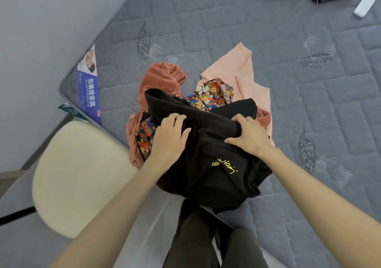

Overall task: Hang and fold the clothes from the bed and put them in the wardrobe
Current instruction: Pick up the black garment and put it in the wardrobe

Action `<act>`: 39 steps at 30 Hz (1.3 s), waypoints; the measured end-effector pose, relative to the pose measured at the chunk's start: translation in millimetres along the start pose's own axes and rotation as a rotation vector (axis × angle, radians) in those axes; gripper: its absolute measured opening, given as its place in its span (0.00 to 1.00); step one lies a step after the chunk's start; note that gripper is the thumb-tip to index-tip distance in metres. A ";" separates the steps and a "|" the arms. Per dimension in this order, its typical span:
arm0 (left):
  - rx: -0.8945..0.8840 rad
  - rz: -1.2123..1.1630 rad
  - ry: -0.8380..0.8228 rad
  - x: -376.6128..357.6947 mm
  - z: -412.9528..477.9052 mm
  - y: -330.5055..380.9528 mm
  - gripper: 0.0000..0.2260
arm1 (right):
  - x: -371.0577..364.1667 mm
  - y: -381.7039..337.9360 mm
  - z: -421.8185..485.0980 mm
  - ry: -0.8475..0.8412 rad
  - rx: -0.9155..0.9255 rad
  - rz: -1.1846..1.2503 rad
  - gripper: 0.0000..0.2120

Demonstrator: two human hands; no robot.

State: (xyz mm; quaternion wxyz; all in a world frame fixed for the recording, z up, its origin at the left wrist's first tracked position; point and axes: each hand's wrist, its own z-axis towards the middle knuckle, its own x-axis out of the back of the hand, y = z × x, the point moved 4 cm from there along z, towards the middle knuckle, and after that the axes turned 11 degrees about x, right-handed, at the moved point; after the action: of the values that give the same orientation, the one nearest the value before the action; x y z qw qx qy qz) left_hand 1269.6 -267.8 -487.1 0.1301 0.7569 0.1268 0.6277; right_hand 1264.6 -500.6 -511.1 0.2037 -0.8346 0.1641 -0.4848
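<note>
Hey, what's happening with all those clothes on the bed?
A person stands at the corner of the mattress, working on a pile of clothes. The left hand and right hand both grip the black garment on top. Under it lie a bear-print garment, a rust velvet garment and a pink garment.

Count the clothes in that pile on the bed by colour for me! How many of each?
black garment: 1
rust-orange garment: 1
pale pink garment: 1
bear-print garment: 1
Total: 4
Patches of the same colour are counted as one piece; the heap hides whether they join.
</note>
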 end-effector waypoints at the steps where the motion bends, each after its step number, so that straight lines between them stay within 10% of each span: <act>1: -0.070 0.101 -0.047 1.5 17.4 4.2 0.24 | 0.3 -3.6 -5.8 0.049 0.043 -0.021 0.26; 7: -0.331 0.654 -0.359 -6.8 73.3 13.0 0.37 | 6.3 -20.7 -33.9 0.082 0.226 -0.066 0.15; 17: -0.262 0.398 -0.139 36.8 18.4 -10.9 0.15 | 44.3 -50.3 -53.7 0.167 0.222 -0.180 0.11; 31: 0.688 -0.724 -0.241 125.0 -166.3 -15.4 0.13 | 55.9 -161.6 -135.9 0.081 0.467 0.163 0.10; 39: 0.879 -1.209 -0.151 135.2 -323.7 23.5 0.08 | 22.3 -206.7 -262.1 -0.269 0.600 0.401 0.10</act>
State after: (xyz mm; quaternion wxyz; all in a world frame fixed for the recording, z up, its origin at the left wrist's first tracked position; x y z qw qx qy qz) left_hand 976.3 -229.5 -297.1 0.1464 0.5787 0.7500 0.2850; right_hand 1061.4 -380.1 -274.3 0.5492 -0.7454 0.1467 -0.3481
